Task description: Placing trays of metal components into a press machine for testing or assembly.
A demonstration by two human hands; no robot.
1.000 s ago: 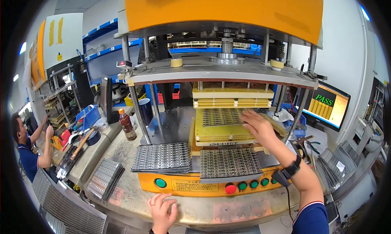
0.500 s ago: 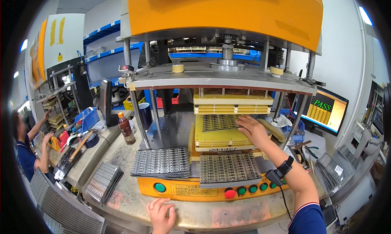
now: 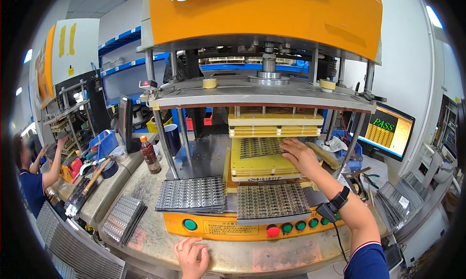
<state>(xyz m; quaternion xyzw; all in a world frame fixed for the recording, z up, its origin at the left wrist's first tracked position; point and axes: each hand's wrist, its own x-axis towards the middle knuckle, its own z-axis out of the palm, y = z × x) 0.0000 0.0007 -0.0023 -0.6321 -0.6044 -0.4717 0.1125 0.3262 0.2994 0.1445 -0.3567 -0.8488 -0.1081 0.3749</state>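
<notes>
1. head view: the right hand [image 3: 300, 154] is being laid flat, fingers spread, on the right edge of a perforated circuit panel [image 3: 259, 147]; nothing is being clamped, the palm is only pressing on it.
2. the panel is being carried by a yellow fixture block [image 3: 252, 166] inside the press, under a stack of yellow plates [image 3: 275, 123] and the grey press platen [image 3: 252, 95].
3. a black wrist strap [image 3: 336, 205] with a cord is being worn on the right forearm.
4. the left hand [image 3: 191, 256] is being rested open, fingers loosely apart, on the front edge of the worktop [image 3: 145, 235], holding nothing, well apart from the panel.
5. two stacks of similar panels are being kept in front of the fixture: a left stack [image 3: 191, 194] and a right stack [image 3: 272, 201], just above the orange control strip [image 3: 218, 226] with its green and red buttons.
6. another pile of panels [image 3: 124, 218] is lying at the left of the worktop, near a brown bottle [image 3: 149, 155].
7. a monitor [image 3: 387, 131] is glowing at the right.
8. another person [image 3: 31, 182] is being seen at the far left, arm raised toward shelving.
</notes>
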